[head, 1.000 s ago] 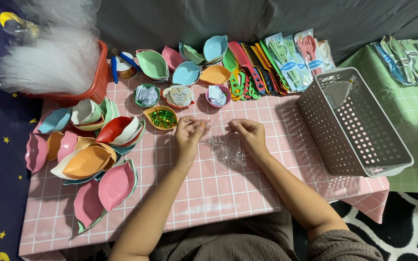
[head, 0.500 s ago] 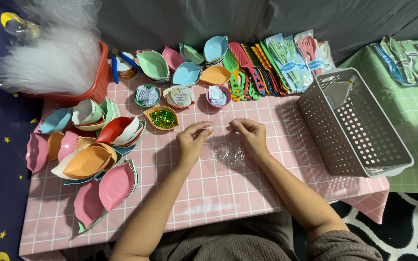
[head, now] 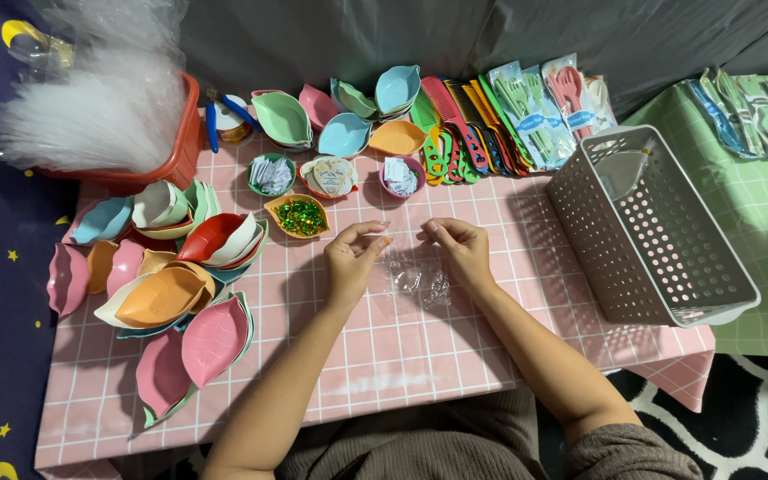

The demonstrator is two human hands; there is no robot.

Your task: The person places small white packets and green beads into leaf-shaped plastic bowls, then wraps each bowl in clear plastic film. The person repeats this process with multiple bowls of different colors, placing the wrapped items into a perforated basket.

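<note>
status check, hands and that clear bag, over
Left hand and right hand pinching clear plastic bag above pink table. Small bowl of green sequins near left. Nothing blocking.

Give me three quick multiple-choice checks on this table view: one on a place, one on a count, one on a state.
1. Where does the white perforated basket stand?
A. at the table's right end
B. on the red crate
C. between the hands

2. How many small round bowls sit in the row beyond the hands?
A. one
B. three
C. six

3. How is the clear plastic bag held?
A. crushed in one fist
B. lying untouched
C. pinched at its top by both hands

Answers:
1 A, it sits on the pink tablecloth at the right edge.
2 B, green, red and purple bowls stand side by side.
3 C, the left hand and right hand each grip an upper corner.
</note>
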